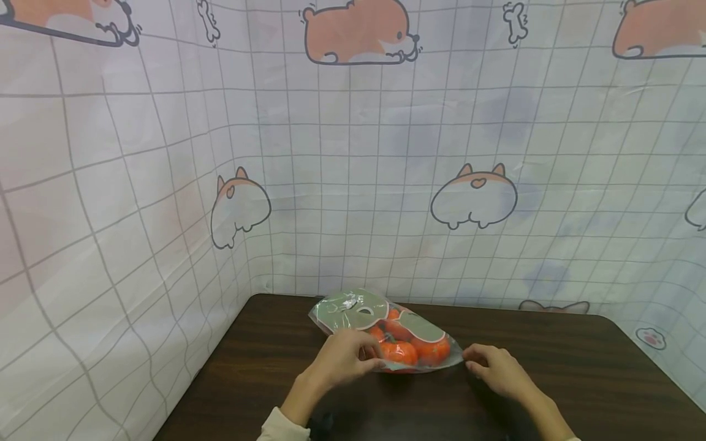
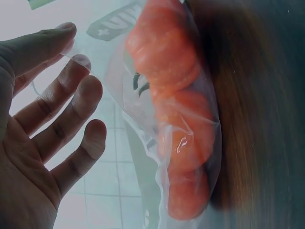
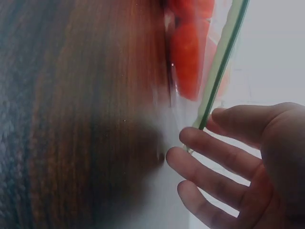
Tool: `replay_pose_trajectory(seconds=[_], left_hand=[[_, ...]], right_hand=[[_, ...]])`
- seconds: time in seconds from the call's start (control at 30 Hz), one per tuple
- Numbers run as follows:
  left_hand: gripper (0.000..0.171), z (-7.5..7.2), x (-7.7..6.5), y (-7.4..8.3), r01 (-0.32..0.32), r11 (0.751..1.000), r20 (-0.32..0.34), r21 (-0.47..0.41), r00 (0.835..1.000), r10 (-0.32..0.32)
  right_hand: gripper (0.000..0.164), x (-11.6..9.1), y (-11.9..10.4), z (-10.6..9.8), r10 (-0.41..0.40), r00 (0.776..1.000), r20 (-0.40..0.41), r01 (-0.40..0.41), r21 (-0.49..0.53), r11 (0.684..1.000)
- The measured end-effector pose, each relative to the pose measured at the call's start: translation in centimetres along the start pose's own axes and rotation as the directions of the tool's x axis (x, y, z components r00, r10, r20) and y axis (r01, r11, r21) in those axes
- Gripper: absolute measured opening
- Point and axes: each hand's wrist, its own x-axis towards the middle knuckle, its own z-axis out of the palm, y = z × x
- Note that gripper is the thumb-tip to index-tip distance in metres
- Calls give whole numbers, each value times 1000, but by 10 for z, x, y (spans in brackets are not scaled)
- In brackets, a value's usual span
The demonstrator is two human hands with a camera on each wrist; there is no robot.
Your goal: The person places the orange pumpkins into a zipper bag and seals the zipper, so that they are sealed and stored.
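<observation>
A clear plastic bag (image 1: 353,309) with pale green printing lies at the middle of the dark table, its printed end toward the wall. Inside it are several round orange-red fruits (image 1: 399,353), lined up along the near side in the left wrist view. My left hand (image 1: 344,358) is at the bag's near left side, thumb and forefinger pinching the clear film; the other fingers are loosely bent beside the bag. On the right, my right hand (image 1: 499,370) pinches the bag's corner between thumb and forefinger. Its other fingers (image 3: 209,176) extend past the edge.
The dark wood-grain table (image 1: 248,349) reaches back to a hanging white cloth (image 1: 353,184) with a grid and cartoon dogs. More of this cloth hangs along the left and right sides.
</observation>
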Motion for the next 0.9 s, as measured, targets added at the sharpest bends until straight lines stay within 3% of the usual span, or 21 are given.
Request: replay_pose_trajectory(seconds=[0.3,0.57,0.9], left_hand=[[11,14,3,6,-71,996,35,55,997,69],[9,28,3,10,-115,988,76,107,991,107],[8,42,3,15,-120,979,124,163,987,100]], right_hand=[[34,-1,0,-1,-12,1000,-9,12,4,1000],[38,-1,1,-1,-35,999,14,34,48,998],[35,0,3,-1,-71,997,12,70,44,997]])
